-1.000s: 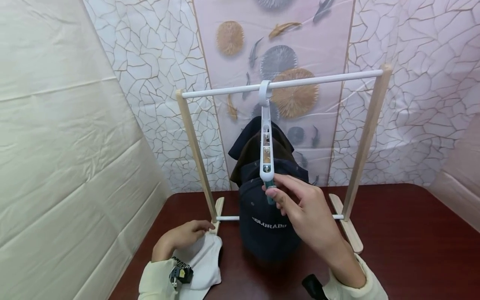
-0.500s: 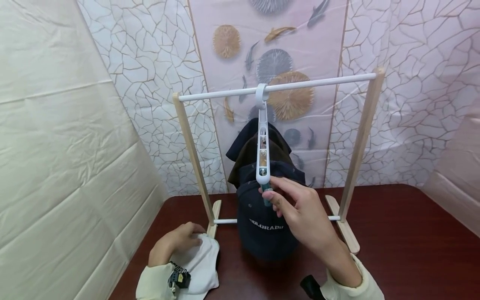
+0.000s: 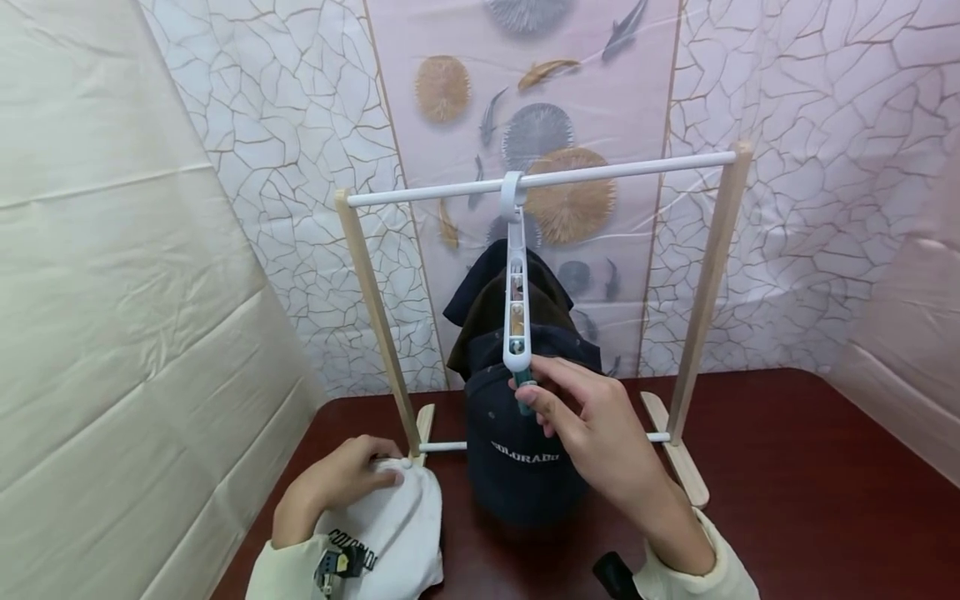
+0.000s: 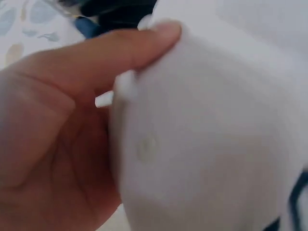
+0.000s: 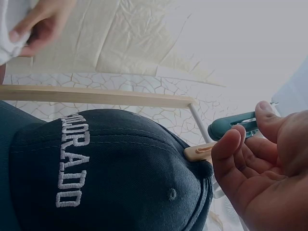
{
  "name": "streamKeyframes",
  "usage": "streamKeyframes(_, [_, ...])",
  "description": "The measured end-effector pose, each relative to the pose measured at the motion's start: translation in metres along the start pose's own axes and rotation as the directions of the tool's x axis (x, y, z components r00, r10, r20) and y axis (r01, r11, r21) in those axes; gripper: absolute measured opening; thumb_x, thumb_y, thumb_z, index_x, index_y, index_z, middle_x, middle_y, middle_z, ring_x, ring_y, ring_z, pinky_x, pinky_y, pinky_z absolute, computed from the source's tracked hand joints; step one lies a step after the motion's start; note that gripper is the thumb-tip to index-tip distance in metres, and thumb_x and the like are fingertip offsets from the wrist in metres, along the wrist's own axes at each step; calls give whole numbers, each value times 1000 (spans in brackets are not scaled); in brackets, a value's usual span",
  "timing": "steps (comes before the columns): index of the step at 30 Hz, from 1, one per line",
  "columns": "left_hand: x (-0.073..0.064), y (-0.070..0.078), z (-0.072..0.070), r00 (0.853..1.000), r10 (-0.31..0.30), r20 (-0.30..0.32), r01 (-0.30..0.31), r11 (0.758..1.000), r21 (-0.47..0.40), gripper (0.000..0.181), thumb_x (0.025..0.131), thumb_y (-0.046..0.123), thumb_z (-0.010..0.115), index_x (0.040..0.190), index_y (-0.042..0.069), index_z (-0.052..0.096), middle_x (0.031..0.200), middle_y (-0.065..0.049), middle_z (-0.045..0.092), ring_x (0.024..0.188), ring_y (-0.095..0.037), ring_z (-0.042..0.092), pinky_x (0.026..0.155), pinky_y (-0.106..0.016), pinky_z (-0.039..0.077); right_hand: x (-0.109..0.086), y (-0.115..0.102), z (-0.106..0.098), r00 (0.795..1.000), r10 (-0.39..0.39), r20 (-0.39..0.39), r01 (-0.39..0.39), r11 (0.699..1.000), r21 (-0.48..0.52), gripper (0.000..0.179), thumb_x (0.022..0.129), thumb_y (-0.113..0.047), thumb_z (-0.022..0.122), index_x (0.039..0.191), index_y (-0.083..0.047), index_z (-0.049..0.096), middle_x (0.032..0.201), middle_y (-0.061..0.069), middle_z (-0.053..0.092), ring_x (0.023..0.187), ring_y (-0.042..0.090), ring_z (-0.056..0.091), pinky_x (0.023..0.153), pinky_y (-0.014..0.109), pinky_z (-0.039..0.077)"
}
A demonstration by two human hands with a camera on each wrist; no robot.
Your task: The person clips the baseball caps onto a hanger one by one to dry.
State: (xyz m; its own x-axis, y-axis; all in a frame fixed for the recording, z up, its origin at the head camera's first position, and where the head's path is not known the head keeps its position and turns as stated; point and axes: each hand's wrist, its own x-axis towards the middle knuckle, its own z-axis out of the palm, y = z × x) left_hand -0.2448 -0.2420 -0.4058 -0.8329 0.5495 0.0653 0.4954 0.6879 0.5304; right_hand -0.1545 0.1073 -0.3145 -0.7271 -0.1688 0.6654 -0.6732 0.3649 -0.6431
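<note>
In the head view my left hand [image 3: 337, 483] holds a white baseball cap [image 3: 408, 521] with dark lettering at its crown. The left wrist view shows the thumb [image 4: 161, 41] on the white fabric; the other fingers are mostly hidden behind it. My right hand [image 3: 592, 425] pinches a teal clip [image 5: 231, 126] at the near end of a white hanger [image 3: 517, 283]. Just behind that clip, a navy cap [image 3: 517, 483] with white COLORADO lettering hangs from a beige clip [image 5: 198, 152]. More dark caps [image 3: 498, 308] hang behind it, partly hidden.
A wooden rack with a white top rod [image 3: 615, 171] carries the hanger. Its posts [image 3: 708, 300] and feet stand on the dark red table [image 3: 780, 467]. Pale cloth [image 3: 150, 333] walls in the left side, and a patterned backdrop stands behind.
My left hand has taken hold of the white cap's crown, and the cap has shifted slightly, showing more lettering. My right hand stays at the teal clip. The head view has drifted a little.
</note>
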Motion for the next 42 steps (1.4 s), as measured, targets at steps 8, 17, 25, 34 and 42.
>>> streamKeyframes(8, [-1, 29, -15, 999, 21, -35, -22, 999, -31, 8, 97, 21, 78, 101, 17, 72, 93, 10, 69, 83, -5, 59, 74, -26, 49, 0, -1, -2, 1000, -5, -5, 5, 1000, 12, 27, 99, -12, 74, 125, -9, 73, 86, -1, 64, 70, 13, 60, 63, 27, 53])
streamKeyframes(17, [-8, 57, -20, 999, 13, -40, -16, 997, -79, 22, 93, 25, 84, 97, 16, 65, 86, 7, 61, 80, -9, 55, 67, -26, 45, 0, 0, -2, 1000, 1, -1, -1, 1000, 10, 27, 98, -12, 75, 125, -9, 74, 86, -1, 63, 69, 13, 60, 62, 27, 52])
streamKeyframes(25, [-14, 72, -20, 997, 39, -72, -45, 995, -89, 29, 92, 28, 84, 97, 17, 59, 80, 9, 54, 74, -8, 54, 62, -24, 41, 0, 0, -1, 1000, 5, 2, -5, 1000, 9, 28, 97, -11, 75, 125, -9, 74, 86, -2, 63, 69, 13, 60, 62, 27, 52])
streamKeyframes(34, [-13, 91, -15, 993, 92, -76, -102, 984, -143, 28, 94, 29, 82, 103, 20, 58, 90, 7, 62, 83, -11, 61, 72, -27, 48, 0, 1, 0, 1000, -3, 9, 3, 1000, 19, 29, 96, -8, 75, 125, -8, 73, 87, 0, 64, 69, 13, 61, 62, 27, 53])
streamKeyframes(42, [-7, 105, -7, 977, 20, -212, 12, 989, 150, 28, 91, 46, 82, 108, 30, 66, 75, 16, 59, 69, -4, 56, 59, -29, 47, 0, 1, 0, 1000, -13, 5, 13, 1000, 14, 31, 96, -9, 75, 127, -8, 73, 87, -1, 65, 69, 12, 61, 63, 27, 53])
